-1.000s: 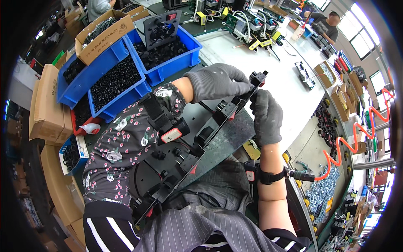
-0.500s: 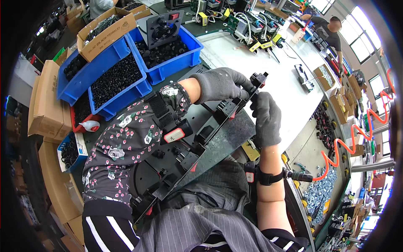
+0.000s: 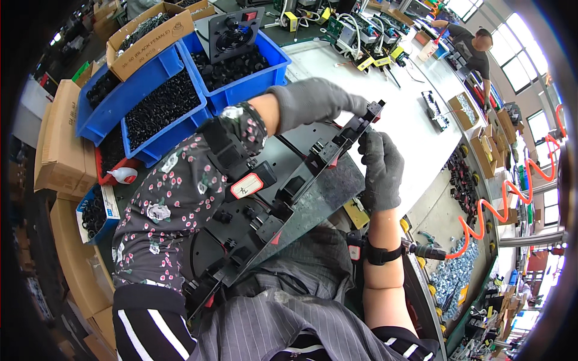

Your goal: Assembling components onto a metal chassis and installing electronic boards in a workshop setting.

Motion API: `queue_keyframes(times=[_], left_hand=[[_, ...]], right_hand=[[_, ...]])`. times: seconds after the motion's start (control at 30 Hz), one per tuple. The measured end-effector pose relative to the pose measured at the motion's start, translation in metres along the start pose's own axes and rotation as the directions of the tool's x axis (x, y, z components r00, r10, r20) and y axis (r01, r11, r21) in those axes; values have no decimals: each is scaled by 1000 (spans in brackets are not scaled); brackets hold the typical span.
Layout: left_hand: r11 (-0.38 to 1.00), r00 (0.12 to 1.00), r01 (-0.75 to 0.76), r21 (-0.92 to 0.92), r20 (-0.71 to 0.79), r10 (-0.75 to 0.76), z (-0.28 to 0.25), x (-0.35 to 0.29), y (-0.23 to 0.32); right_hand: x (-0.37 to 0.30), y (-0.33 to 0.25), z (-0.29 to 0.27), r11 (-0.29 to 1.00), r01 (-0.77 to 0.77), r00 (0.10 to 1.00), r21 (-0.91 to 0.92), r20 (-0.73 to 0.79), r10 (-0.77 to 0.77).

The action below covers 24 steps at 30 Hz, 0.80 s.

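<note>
A long black metal panel (image 3: 295, 189) lies slantwise across my lap, with black sockets and switch-like parts set along it. My left hand (image 3: 316, 105), in a grey glove, reaches over its far end. The fingers are bent together against a small black fitting (image 3: 374, 109) there. Just right of that end is my right hand (image 3: 382, 171), also gloved, with curled fingers close to the panel's edge. Whatever lies inside its fingers is hidden. Each wrist carries a black strap with a small device.
Blue bins (image 3: 162, 111) of small black parts stand at the left, with an open carton (image 3: 150, 42) of screws on top. Wired assemblies (image 3: 361, 42) sit at the back of the white table (image 3: 319, 63). An orange coiled hose (image 3: 481, 222) hangs at right. A co-worker (image 3: 472, 51) stands far right.
My left hand has shifted up toward the panel's far end, its fingers straighter than before. My right hand has dropped slightly, and its fingers remain curled.
</note>
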<state>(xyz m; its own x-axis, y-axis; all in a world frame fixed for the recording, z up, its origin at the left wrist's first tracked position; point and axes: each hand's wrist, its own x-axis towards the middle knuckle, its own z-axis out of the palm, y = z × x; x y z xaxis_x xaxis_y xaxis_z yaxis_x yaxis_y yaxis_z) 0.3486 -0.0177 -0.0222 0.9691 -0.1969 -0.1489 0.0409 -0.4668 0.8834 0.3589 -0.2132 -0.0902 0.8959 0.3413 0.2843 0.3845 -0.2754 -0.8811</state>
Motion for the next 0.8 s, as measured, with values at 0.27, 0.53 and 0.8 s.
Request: queue_keyframes(times=[0.27,0.53,0.8], left_hand=[[935,999,30,-353,49,-14,-3,-8,6],[941,989,44,-335,149,7,2,-3,7],[971,997,21,-238,79,-2,22,-1,-11]], right_hand=[[0,-3,-1,1000,31,999,-2,-35,-31],[2,4,-6,999,45,997,-9,-63,-45],[-10,-27,2,852,231,916,-469,-190,-353]])
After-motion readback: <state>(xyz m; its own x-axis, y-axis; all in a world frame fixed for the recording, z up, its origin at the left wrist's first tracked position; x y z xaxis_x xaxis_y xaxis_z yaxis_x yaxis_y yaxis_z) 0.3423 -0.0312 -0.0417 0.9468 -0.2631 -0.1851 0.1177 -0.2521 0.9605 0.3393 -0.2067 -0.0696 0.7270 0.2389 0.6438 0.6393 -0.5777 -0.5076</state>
